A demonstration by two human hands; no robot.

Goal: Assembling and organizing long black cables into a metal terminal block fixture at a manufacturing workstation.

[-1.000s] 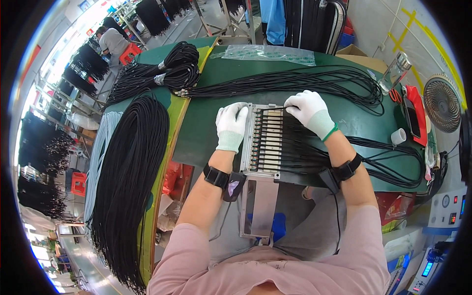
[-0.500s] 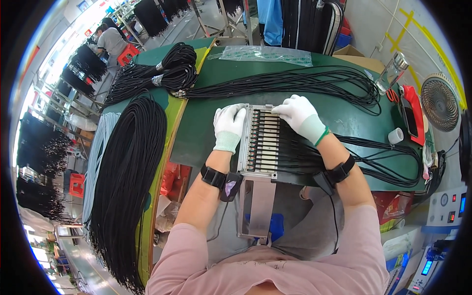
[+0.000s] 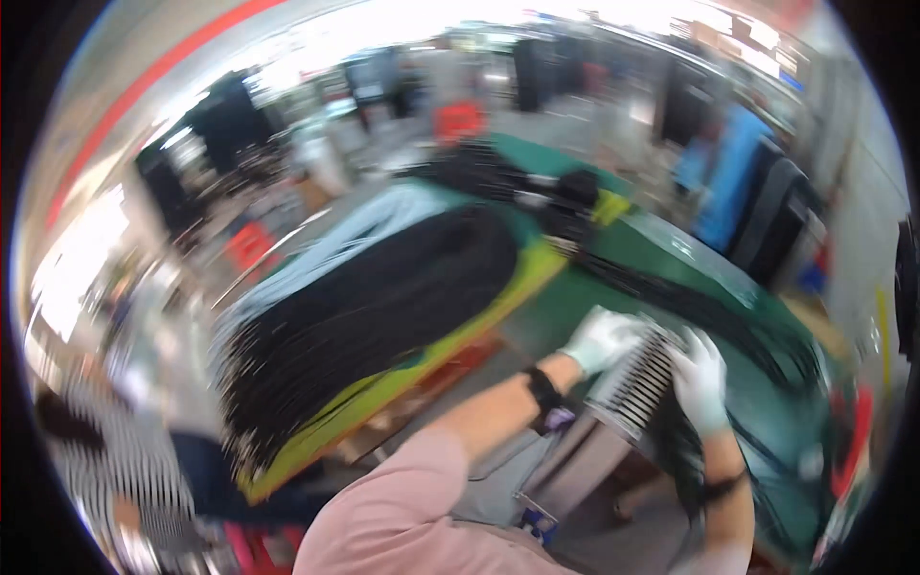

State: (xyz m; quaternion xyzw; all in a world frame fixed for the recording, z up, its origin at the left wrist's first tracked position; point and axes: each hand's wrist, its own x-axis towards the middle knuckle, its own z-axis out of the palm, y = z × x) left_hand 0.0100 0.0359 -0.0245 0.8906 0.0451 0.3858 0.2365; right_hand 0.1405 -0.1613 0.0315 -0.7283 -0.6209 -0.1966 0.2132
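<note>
Green tabletop bears a slotted rack slanting away rightward; left hand and right hand flank its far end, fingers' spread and hold too blurred to tell.

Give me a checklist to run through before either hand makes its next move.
1. Left hand gloved and by the left side of the slotted metal fixture: ok.
2. Right hand gloved and by the fixture's right side: ok.
3. Large black cable bundle clear of both hands: ok, it lies off to the left.
4. Thin black cables seated fully in the fixture's slots: cannot tell, too blurred.
5. Right hand's grip closed on a cable: cannot tell.
6. View sharp enough to inspect fine parts: not ok, motion blur.
</note>
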